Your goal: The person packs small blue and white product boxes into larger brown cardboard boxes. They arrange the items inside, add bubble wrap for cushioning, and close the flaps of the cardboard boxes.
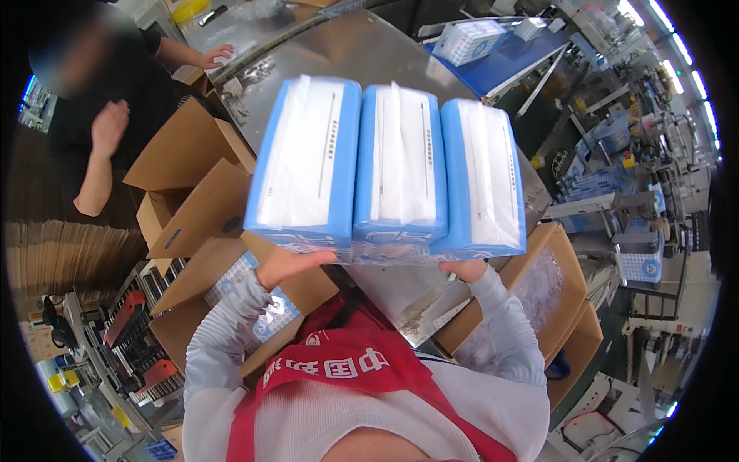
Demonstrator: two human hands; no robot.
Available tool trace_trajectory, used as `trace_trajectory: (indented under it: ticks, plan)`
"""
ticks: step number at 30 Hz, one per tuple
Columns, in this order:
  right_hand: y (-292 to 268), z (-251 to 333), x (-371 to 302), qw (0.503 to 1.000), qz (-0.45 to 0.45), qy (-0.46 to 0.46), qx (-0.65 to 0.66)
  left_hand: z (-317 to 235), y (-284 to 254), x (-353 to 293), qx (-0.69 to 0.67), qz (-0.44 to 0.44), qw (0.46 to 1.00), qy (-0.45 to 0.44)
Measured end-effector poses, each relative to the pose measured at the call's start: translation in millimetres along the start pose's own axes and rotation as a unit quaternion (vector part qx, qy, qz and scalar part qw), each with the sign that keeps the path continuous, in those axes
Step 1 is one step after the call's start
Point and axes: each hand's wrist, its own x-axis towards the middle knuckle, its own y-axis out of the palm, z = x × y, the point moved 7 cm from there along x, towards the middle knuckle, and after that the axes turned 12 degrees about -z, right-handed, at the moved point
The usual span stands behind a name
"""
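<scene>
Three blue-and-white soft tissue packs stand side by side in front of me: a left pack [302,158], a middle pack [400,158] and a right pack [485,177]. Their long white tops face up. My left hand [296,266] grips the near lower edge of the left pack, its thumb lying along that edge. Under the right pack's near edge, my right hand [464,269] holds the row from the other side. Most fingers of both hands are hidden beneath the packs.
Left of me an open carton [312,296] holds blue-patterned packs; another carton [208,204] stands behind it. At my right, a carton [570,269] contains clear plastic film. A metal table [262,104] lies ahead, a blue conveyor [508,61] beyond. A co-worker [108,115] stands far left.
</scene>
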Motion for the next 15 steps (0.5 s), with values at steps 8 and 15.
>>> trace_trajectory:
  ticks: [8,15]
  plan:
    - [189.2,197.9,-70.6,0.942,0.302,-0.148,-0.004,-126.7,-206.6,-194.0,0.041,-0.058,0.990,0.119]
    - [233.2,64.1,-91.1,0.873,0.417,0.186,-0.168,32.1,-221.8,-259.7,0.478,-0.267,0.788,0.282]
